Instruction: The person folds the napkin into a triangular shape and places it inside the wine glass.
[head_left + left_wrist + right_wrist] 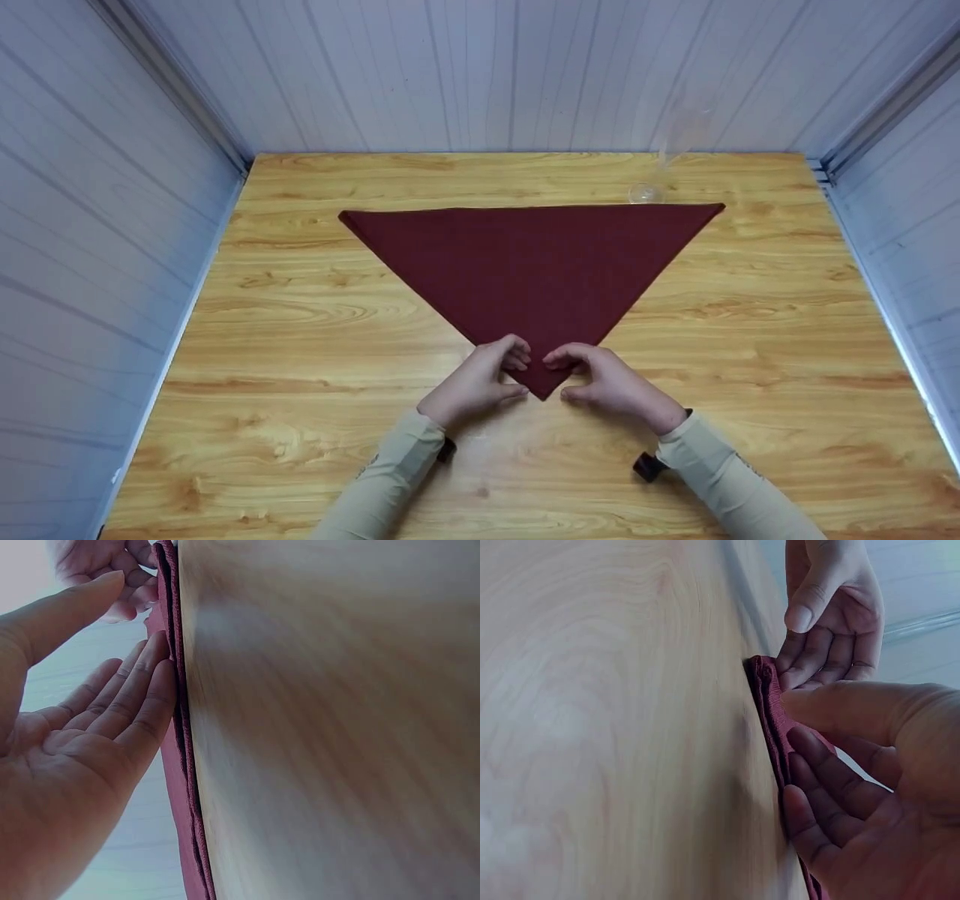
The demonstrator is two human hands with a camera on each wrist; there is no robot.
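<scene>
A dark red cloth napkin (536, 274) lies folded into a triangle, its long edge at the back and its point toward me. Layered edges of the napkin (180, 690) show in the left wrist view. Beside the near point, on its left, my left hand (480, 381) touches the edge with its fingertips; its thumb (82, 604) stands apart from the cloth. My right hand (613, 381) is on the other side of the point. Its loosely bent fingers (836, 780) touch the napkin's edge, and neither hand visibly pinches the cloth.
A clear stemmed glass (646, 193) stands behind the napkin's long edge, toward the right. The wooden table (300, 337) is bordered by pale panels (480, 75) at the back and both sides.
</scene>
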